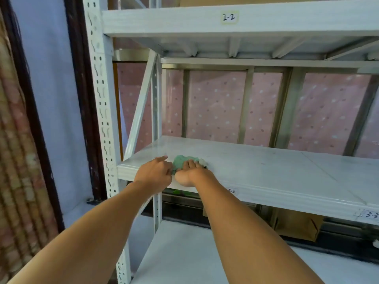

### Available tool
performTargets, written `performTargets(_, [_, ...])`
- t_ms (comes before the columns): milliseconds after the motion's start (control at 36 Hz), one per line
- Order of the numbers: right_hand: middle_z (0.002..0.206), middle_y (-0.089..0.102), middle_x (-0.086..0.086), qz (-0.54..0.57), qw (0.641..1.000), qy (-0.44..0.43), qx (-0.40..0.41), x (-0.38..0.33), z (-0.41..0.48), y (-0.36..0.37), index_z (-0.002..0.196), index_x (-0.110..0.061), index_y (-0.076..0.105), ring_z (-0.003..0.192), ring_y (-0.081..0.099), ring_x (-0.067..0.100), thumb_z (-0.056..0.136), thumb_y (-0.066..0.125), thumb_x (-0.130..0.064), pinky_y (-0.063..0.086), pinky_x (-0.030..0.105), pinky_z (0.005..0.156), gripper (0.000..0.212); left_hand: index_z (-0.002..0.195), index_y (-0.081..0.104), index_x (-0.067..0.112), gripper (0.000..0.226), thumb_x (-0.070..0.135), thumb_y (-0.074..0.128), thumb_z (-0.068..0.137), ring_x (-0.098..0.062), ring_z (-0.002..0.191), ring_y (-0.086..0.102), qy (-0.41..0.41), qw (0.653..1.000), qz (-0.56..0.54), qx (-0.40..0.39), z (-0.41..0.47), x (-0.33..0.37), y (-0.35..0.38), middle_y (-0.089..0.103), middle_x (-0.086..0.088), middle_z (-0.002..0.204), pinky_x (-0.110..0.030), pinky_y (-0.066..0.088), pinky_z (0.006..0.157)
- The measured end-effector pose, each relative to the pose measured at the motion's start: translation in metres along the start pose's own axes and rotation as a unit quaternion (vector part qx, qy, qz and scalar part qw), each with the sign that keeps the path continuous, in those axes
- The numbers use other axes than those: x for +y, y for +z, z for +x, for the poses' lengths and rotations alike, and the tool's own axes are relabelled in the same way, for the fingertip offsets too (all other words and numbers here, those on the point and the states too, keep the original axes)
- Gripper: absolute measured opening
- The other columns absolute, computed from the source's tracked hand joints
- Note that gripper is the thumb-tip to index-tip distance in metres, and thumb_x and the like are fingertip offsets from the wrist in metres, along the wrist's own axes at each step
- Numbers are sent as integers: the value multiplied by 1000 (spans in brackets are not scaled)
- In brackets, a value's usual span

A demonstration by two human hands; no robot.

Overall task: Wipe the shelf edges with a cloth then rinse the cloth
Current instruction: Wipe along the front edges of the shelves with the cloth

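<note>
A crumpled green cloth [181, 161] lies on the white middle shelf [266, 171], close to its front edge and near the left upright. My right hand [191, 172] presses down on the cloth's near side, palm turned partly up, fingers over the fabric. My left hand [155, 171] rests on the shelf just left of the cloth, index finger stretched out, fingertips touching the cloth's left edge. Part of the cloth is hidden under my right hand.
A perforated white upright [100, 103] stands at the left with a diagonal brace [141, 107]. The upper shelf beam [225, 19] carries a "2-2" label. A lower shelf [194, 255] sits below. A brown cardboard box [297, 226] stands behind it. A patterned curtain [18, 160] hangs far left.
</note>
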State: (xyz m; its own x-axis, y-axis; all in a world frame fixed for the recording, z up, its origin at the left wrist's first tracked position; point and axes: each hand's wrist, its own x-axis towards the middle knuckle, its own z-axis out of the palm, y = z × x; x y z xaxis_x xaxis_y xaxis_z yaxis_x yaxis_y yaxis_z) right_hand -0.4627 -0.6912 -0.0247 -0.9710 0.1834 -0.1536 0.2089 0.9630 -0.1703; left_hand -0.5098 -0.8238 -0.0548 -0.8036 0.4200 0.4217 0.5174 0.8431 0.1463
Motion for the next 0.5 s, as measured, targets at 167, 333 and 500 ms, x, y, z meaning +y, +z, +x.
performTargets(167, [166, -15, 4, 12, 1000, 5, 11, -55, 23, 4, 159, -16, -9, 153, -9, 26, 101, 22, -51, -1, 46, 122, 75, 111, 72, 26, 34, 36, 47, 90, -22, 120, 58, 3, 995, 89, -50, 12, -43, -31, 55, 0, 139, -36, 50, 87])
performTargets(333, [168, -5, 5, 8, 999, -23, 21, -110, 53, 15, 160, -21, -3, 154, 1, 27, 97, 28, -59, 7, 47, 123, 80, 103, 70, 20, 29, 31, 49, 87, -21, 102, 62, 41, 969, 227, -87, 20, -90, -53, 60, -1, 115, -33, 51, 73])
performTargets(500, [167, 6, 9, -4, 999, -39, 21, -151, 77, 24, 160, -21, 6, 152, 10, 31, 96, 27, -51, 15, 52, 121, 73, 101, 68, 13, 21, 8, 52, 88, -25, 90, 66, 95, 948, 291, -89, 25, -123, -62, 65, -4, 100, -34, 51, 64])
